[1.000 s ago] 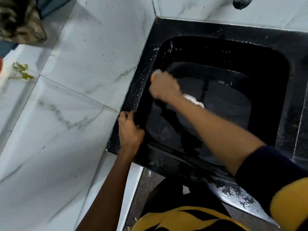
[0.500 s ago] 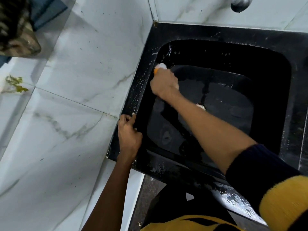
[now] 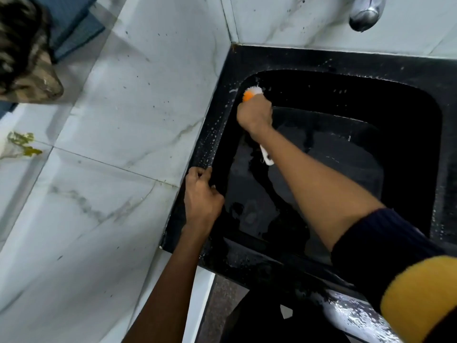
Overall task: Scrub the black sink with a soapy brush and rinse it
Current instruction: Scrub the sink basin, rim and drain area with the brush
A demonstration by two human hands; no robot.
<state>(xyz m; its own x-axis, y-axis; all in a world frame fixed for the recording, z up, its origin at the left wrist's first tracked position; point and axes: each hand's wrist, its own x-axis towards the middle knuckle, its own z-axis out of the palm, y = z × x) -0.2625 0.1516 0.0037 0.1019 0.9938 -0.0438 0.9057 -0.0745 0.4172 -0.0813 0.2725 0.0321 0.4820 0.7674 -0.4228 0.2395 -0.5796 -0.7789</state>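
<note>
Head view: right hand (image 3: 254, 115) fisted round brush (image 3: 252, 92), orange-white bristles against upper left inner wall of black sink (image 3: 346, 63), white handle end poking out below wrist; left hand (image 3: 201, 196) curled over sink's left rim, bracing; droplets and white suds on rim near brush; tap (image 3: 366, 11) above, no water running; judged mid-scrub, other walls, floor and rinse still left

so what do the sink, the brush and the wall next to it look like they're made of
Sink: glossy black, probably polished stone or composite; it mirrors light and beads water. Brush, gripped by the right hand: plastic by its look, white and orange bristles, smooth white handle. Wall tiles: glazed white, grey marble-like veining, thin grout lines; ceramic or real marble, can't tell.
</note>
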